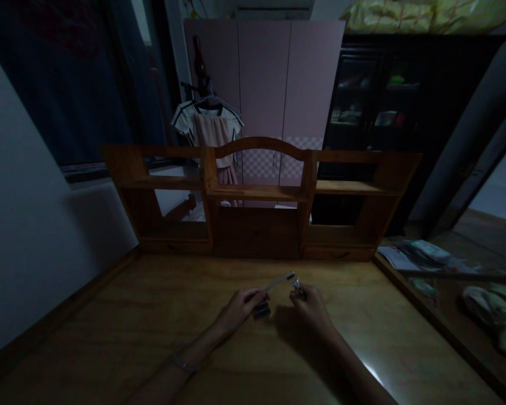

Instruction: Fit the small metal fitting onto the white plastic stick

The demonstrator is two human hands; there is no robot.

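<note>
Both my hands are raised over the wooden desk. My left hand (248, 301) is closed in a pinch on a slim pale stick with a dark end (279, 280), toothbrush-like in shape, which slants up to the right. Just below those fingers is a small dark blocky piece (262, 310); whether the hand also holds it I cannot tell. My right hand (311, 304) is closed around a small dark object with a shiny silver tip (296, 283). That tip points up and left, close to the stick's dark end. Dim light hides finer detail.
A wooden shelf unit (257, 193) stands along the desk's (172, 298) far edge. Raised wooden rims border the desk's sides. On the right, papers and plastic packets (425, 256) lie on a lower surface, near a pale green cloth item (497, 315).
</note>
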